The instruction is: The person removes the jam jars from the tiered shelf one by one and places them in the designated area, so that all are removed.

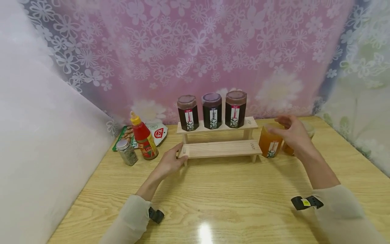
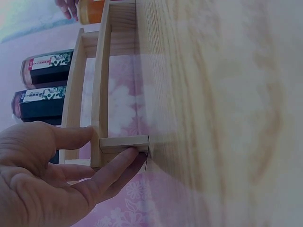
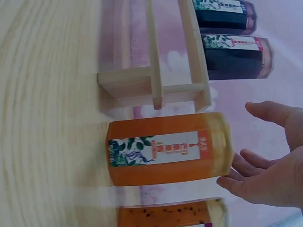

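Note:
A two-tier wooden rack (image 1: 220, 149) stands on the table, with three dark hexagonal jars (image 1: 212, 112) along its upper tier. My left hand (image 1: 172, 159) grips the rack's left end; in the left wrist view the thumb (image 2: 73, 138) is at the lower shelf's edge and fingers lie against its leg. To the right of the rack stands an orange jar (image 3: 165, 150) with a white label. My right hand (image 1: 293, 135) is at the top of this jar, thumb and fingers spread apart. Beside it, partly behind my hand, is another jar (image 3: 165, 215) with dark specks.
On the left stand a red squeeze bottle (image 1: 144, 140) with a yellow cap and a small spice jar (image 1: 127, 153). A green and white packet (image 1: 158, 132) lies behind them. Flowered cloth (image 1: 198, 51) hangs at the table's back, and a white wall (image 1: 39, 135) borders the left.

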